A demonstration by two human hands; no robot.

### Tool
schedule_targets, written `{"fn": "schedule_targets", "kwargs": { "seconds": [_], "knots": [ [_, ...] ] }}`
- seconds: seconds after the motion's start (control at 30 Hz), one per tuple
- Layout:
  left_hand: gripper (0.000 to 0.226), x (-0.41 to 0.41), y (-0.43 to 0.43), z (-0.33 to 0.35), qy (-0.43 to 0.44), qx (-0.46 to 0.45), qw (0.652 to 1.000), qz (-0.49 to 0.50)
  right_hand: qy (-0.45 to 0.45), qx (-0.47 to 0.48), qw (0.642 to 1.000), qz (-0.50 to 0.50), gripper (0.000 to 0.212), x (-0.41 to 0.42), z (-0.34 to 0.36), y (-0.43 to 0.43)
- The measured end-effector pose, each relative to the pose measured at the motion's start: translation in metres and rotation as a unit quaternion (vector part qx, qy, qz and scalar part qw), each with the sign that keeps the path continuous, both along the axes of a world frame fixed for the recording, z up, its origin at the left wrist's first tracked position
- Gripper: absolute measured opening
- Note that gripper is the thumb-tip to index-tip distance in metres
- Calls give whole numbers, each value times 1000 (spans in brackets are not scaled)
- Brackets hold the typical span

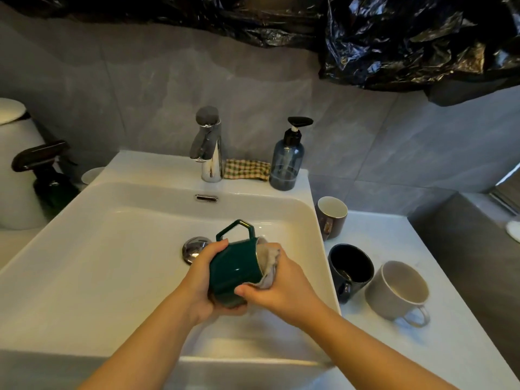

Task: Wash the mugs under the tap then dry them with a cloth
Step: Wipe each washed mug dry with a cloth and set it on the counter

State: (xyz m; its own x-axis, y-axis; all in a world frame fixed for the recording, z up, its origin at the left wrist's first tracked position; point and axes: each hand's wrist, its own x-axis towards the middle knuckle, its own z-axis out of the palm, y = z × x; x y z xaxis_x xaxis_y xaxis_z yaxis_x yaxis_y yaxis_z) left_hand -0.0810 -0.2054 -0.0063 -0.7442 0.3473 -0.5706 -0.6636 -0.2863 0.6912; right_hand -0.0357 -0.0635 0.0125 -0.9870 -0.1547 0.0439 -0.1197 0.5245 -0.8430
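A dark green mug [235,267] lies on its side over the white sink [112,249], handle up and mouth to the right. My left hand [202,280] grips its base and side. My right hand [278,285] holds a grey cloth [268,264] that is pushed into the mug's mouth. The chrome tap [209,144] stands at the back of the basin, and no water is visible running from it. Three other mugs stand on the counter to the right: a brown one [332,218], a black one [350,267] and a grey one [396,291].
A checked cloth [246,169] lies folded behind the tap beside a blue soap dispenser [287,161]. The drain plug [194,247] sits left of my hands. A dark spray bottle [46,170] and a white bin [14,164] stand at the left. Black plastic sheeting [408,38] hangs above.
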Motion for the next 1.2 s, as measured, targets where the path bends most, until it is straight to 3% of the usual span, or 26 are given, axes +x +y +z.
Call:
{"fn": "schedule_targets", "kwargs": {
  "seconds": [0.07, 0.1, 0.2, 0.27, 0.3, 0.37, 0.43, 0.47, 0.5, 0.57, 0.63, 0.67, 0.7, 0.77, 0.83, 0.87, 0.93, 1.0, 1.07, 1.1, 1.17, 1.2],
  "knots": [
    [32, 0, -1, -1, 6, -7, 1000, -3, -60, 29, 995, 78, 48, 1, -4, 1],
    [31, 0, -1, -1, 8, -11, 1000, -6, -43, 82, 987, 132, 47, 1, -5, 2],
    [28, 3, 0, 1, 21, -28, 999, -35, 135, 297, 915, 238, 42, -1, -6, 10],
    [26, 3, 0, 1, 20, -32, 999, -40, 181, 378, 875, 244, 47, -5, -10, 13],
    [26, 2, 0, -1, 27, -25, 999, -33, 174, 383, 876, 235, 47, -6, -13, 10],
    [36, -2, -1, -4, 45, -12, 999, 0, 121, 316, 922, 189, 44, -6, -16, 0],
    [33, -2, -1, -5, 53, -4, 998, 22, -25, 141, 981, 128, 39, -3, -10, -12],
    [26, -1, -1, -3, 55, -5, 998, 18, -106, 18, 989, 100, 36, -1, -6, -16],
    [24, -1, -2, -3, 60, -10, 998, 10, -173, -105, 977, 69, 32, 1, -2, -18],
    [24, -1, -1, -4, 88, -33, 996, -9, -268, -302, 915, 1, 27, 3, 2, -18],
    [23, 0, 0, -5, 116, -39, 992, -6, -281, -391, 876, -25, 32, 6, 1, -15],
    [22, 1, 1, -4, 120, -36, 992, -9, -267, -382, 885, -10, 35, 8, 0, -14],
    [22, 2, 1, -4, 119, -35, 992, -14, -246, -319, 915, 13, 37, 10, -3, -13],
    [22, 3, 2, -4, 96, -33, 995, -19, -132, -41, 985, 102, 39, 12, -9, -9],
    [25, 3, 2, -5, 79, -28, 996, -19, 6, 203, 966, 160, 44, 8, -17, -2],
    [26, 2, 2, -5, 82, -26, 996, -16, 42, 231, 959, 156, 45, 6, -18, -1],
    [26, 1, 1, -6, 92, -21, 995, -9, 8, 151, 979, 138, 43, 4, -16, -8],
    [23, 1, 0, -5, 117, -15, 993, -1, -128, -73, 986, 82, 41, 4, -9, -15],
    [26, 0, -1, -4, 178, -18, 984, 6, -239, -306, 921, 21, 44, 1, -4, -15],
    [38, -1, -1, -4, 224, -19, 974, 7, -256, -370, 893, 10, 44, 0, -4, -13],
    [56, -1, 0, -4, 294, -15, 956, 0, -242, -403, 883, 19, 44, -2, 0, -9],
    [55, -1, 0, -4, 298, -1, 954, -7, -233, -390, 891, 15, 45, -2, 2, -7]
  ]
}}
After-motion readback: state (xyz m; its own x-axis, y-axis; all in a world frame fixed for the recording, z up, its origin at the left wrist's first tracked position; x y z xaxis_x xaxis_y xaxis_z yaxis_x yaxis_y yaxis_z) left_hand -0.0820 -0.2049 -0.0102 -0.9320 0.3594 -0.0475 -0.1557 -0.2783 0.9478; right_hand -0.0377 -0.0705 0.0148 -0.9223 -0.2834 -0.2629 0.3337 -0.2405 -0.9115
